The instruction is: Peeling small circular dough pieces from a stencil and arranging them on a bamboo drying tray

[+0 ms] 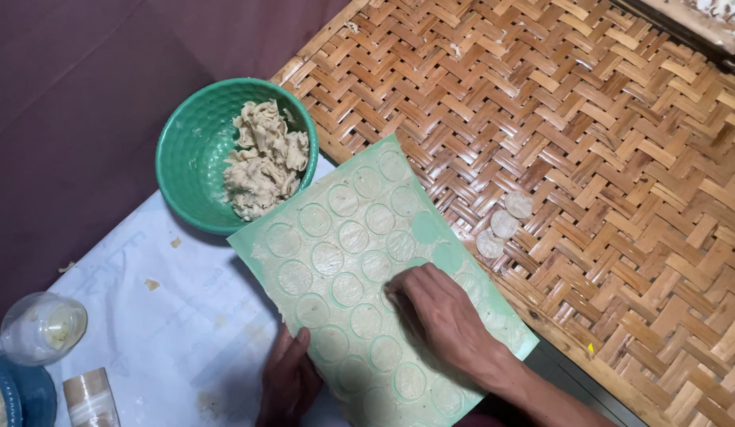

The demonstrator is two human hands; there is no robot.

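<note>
Right hand [445,316] palm down, fingers pressed flat, left hand [288,379] lower, fingers curled

We saw only two parts of ourselves from the head camera: our left hand [288,383] at the bottom edge and our right hand [442,316] with a stretch of forearm behind it. Both hands were bare, with no gloves on them. No ring showed on the fingers we could see, and no watch or band sat on the right wrist. The right forearm was uncovered as far as the lower edge of the picture, so no sleeve reached it. The left hand was cut off near the wrist, and we could not tell whether a sleeve began beyond it.
</note>
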